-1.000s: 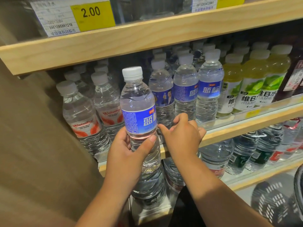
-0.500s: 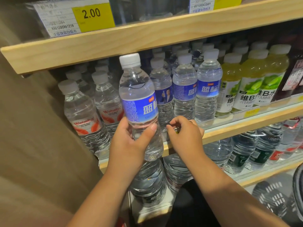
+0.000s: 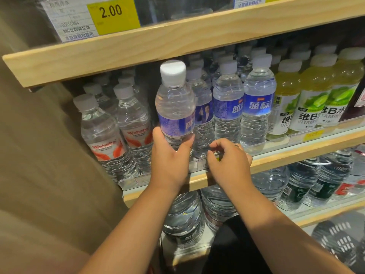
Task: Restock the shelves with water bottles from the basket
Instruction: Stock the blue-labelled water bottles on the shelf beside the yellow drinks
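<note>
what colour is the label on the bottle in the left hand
The label is blue; head view.

A yellow price tag (image 3: 113, 15) above the upper shelf's (image 3: 177, 42) front edge reads "2.00"; its white part (image 3: 76, 29) carries "6901285991219". Clear water bottles (image 3: 103, 148) at the left say "Wahaha" in red. Blue-labelled water bottles (image 3: 257, 105) read "蓝标". Yellow-green drink bottles (image 3: 314, 115) read "维B水" and "VITAMI", cut off.

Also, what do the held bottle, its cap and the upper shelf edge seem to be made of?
Held bottle: clear thin plastic, glossy; ribs and highlights show. Cap: opaque white plastic, matte, probably. Upper shelf edge: pale wood, unpainted; grain lines visible.
</note>
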A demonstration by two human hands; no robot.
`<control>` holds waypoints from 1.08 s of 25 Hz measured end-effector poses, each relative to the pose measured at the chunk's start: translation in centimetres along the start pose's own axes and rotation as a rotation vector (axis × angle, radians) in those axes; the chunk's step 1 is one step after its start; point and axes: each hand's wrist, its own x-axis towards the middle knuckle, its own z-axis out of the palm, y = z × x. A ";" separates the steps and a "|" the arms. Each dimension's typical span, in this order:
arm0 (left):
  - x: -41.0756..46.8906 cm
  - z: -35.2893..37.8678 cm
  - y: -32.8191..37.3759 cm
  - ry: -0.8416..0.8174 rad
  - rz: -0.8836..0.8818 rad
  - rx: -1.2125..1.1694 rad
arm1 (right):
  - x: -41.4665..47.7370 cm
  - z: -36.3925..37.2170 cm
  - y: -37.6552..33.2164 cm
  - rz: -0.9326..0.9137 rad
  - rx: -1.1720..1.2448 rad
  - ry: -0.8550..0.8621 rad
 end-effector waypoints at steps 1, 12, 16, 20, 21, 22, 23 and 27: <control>0.2 0.1 -0.2 -0.002 -0.030 0.023 | 0.0 0.0 0.0 -0.001 0.002 0.000; 1.2 0.5 -1.2 -0.022 -0.324 0.194 | -0.1 -0.1 -0.4 -0.013 -0.029 0.023; 0.9 0.1 -0.6 -0.084 -0.297 0.327 | -0.2 -0.7 -1.4 -0.103 -0.188 0.016; -0.4 -0.4 -0.7 -0.145 -0.225 0.575 | 0.2 -1.0 -2.3 -0.162 -0.283 -0.048; -0.9 -0.5 -0.8 -0.147 -0.188 0.660 | 0.4 -1.0 -2.5 -0.177 -0.319 -0.064; -1.3 -0.7 -0.9 -0.144 -0.153 0.737 | 0.5 -1.1 -2.7 -0.194 -0.363 -0.078; -1.5 -0.8 -1.0 -0.140 -0.127 0.798 | 0.6 -1.1 -2.8 -0.213 -0.410 -0.094; -0.8 -0.8 -0.6 -0.150 -0.113 0.936 | 0.9 -1.3 -3.4 -0.270 -0.572 -0.145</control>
